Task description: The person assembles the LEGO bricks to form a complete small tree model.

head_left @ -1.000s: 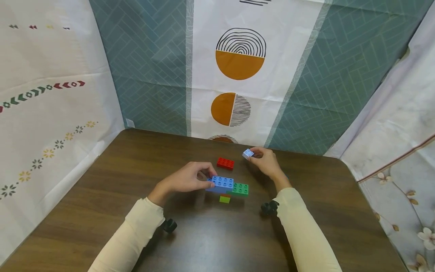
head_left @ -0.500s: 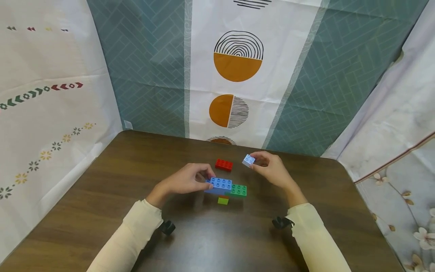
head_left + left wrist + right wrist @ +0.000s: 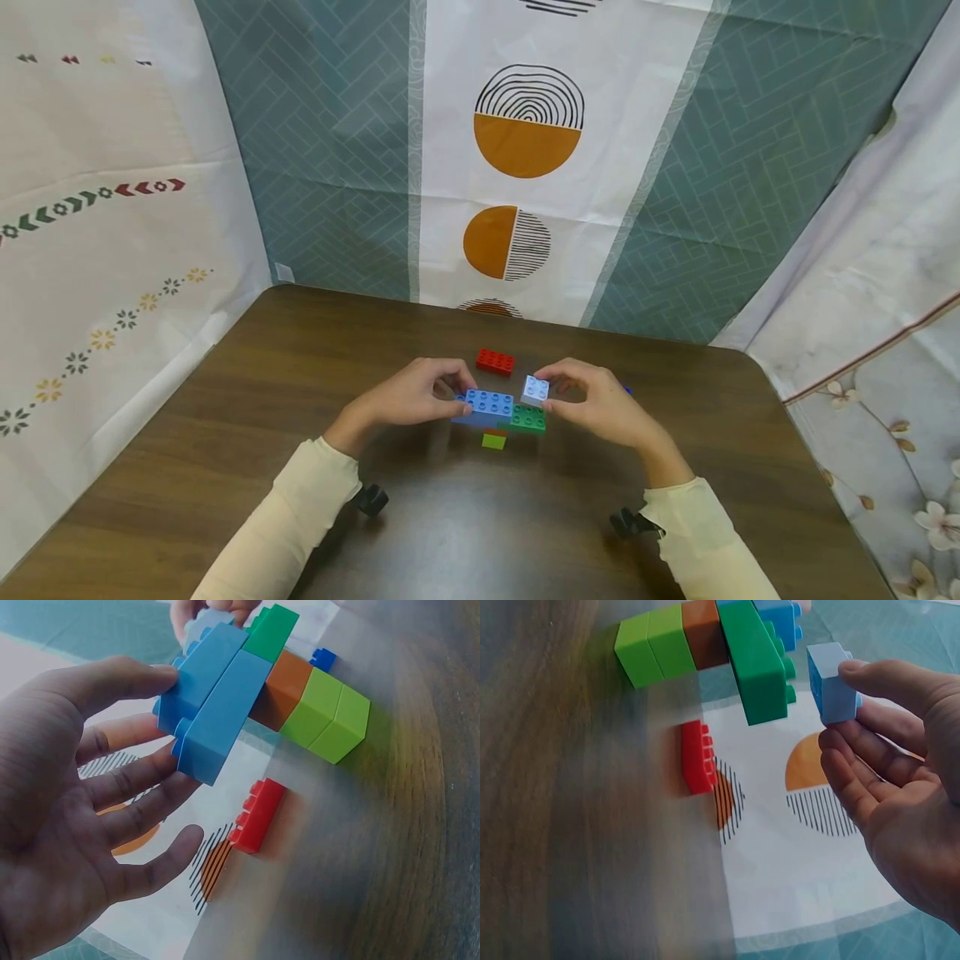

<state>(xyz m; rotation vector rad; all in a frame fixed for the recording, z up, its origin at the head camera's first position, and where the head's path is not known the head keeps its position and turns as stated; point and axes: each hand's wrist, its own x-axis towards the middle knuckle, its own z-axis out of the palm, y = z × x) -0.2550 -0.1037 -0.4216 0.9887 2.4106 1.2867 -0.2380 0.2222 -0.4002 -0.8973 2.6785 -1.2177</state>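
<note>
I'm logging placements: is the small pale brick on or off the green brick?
Off: the right wrist view shows a gap between the pale brick and the green brick.

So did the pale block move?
Yes, the pale block came down the head picture and slightly left, toward the green block: it was higher in view than the red block, now it's lower. The right hand holds it.

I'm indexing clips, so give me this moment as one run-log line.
left grip: pinches blue brick | right grip: pinches pale brick, above green brick, apart | red brick: on table
</note>
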